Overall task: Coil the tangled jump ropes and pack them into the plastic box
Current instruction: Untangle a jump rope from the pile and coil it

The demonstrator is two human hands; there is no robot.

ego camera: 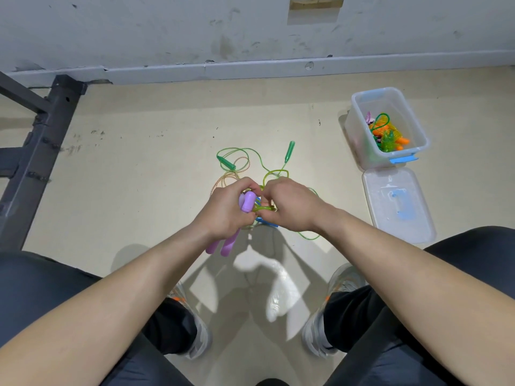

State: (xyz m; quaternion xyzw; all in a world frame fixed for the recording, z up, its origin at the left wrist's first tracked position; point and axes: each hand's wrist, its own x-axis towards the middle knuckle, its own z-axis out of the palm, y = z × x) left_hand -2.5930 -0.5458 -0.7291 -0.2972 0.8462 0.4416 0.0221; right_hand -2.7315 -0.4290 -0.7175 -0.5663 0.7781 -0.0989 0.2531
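- Jump ropes [227, 163] are seen tangled on the floor [139, 162].
- Purple handles [249, 201] are gripped in the curled left hand [223, 211].
- Green cord [262, 209] is pinched by the right hand [289, 204].

both bare forearms reach forward from the near corners and meet mid-scene. the left hand [225, 211] is fisted round the purple handles [229, 246]. just beside it, the right hand [289, 204] pinches the green cord [262, 209] with curled fingers.

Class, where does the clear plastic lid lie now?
Head view, right side: the clear plastic lid lies flat on the floor, on the near side of the clear plastic box.
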